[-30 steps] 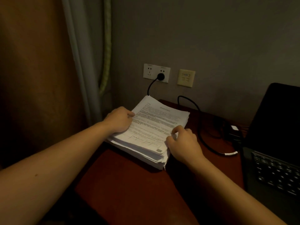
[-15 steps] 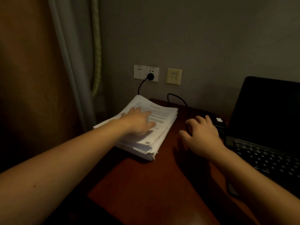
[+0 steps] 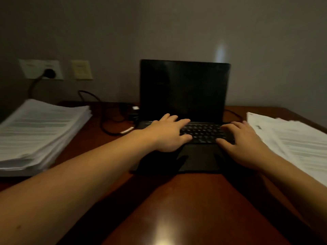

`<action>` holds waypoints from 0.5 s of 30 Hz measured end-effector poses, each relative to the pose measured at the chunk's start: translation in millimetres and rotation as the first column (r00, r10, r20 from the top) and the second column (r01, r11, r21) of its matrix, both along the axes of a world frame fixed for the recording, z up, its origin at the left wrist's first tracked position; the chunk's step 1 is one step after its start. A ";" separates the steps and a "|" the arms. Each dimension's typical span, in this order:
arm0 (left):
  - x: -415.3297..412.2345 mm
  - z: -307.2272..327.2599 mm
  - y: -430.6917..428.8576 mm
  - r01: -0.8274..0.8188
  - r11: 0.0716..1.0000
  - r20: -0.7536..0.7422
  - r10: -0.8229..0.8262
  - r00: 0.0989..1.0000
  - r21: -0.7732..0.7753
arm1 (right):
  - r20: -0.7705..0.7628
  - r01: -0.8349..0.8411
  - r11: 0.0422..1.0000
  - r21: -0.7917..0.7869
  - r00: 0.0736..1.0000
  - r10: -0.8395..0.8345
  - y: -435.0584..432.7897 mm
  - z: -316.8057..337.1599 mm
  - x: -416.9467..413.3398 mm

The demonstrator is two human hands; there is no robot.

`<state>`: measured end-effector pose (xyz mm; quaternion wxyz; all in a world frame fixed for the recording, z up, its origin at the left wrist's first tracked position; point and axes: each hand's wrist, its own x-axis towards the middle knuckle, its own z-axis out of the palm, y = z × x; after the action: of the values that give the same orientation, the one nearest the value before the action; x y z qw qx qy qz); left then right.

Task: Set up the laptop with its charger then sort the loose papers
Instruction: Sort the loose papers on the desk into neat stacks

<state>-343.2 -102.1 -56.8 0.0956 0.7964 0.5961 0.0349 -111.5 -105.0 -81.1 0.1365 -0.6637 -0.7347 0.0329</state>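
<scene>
Both hands moved from paper stack (image 3: 40, 131) to laptop (image 3: 184, 92) (screen dark), fingers (image 3: 178, 121) spread

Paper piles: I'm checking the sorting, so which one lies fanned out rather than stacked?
The right pile, beside the right hand: its sheets lie spread and offset. The left pile, near the wall socket, is a thick, even stack.

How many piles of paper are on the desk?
2. The left stack sits left of the laptop; the right stack sits right of it, partly out of frame. More may be hidden.
</scene>
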 end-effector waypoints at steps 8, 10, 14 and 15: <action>160.5 -25.7 19.5 0.231 0.972 0.024 -0.232 0.972 0.031 | 0.051 0.281 0.959 -0.027 0.959 -0.279 -27.3 -15.4 167.0; 188.6 -31.1 23.0 0.279 0.958 0.048 -0.282 0.958 0.065 | 0.036 0.335 0.941 -0.051 0.942 -0.334 -32.9 -23.8 195.8; 237.8 -42.2 35.9 0.317 0.948 0.120 -0.319 0.940 0.036 | 0.037 0.402 0.909 -0.111 0.916 -0.400 -39.5 -44.4 220.7; 247.9 -44.3 40.6 0.321 0.947 0.123 -0.320 0.939 0.008 | 0.039 0.413 0.904 -0.108 0.911 -0.411 -37.5 -47.9 222.3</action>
<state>-95.4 -61.5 -101.1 0.1413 0.8786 0.4517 0.0642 110.8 -142.5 -129.0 0.0967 -0.8108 -0.5759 0.0398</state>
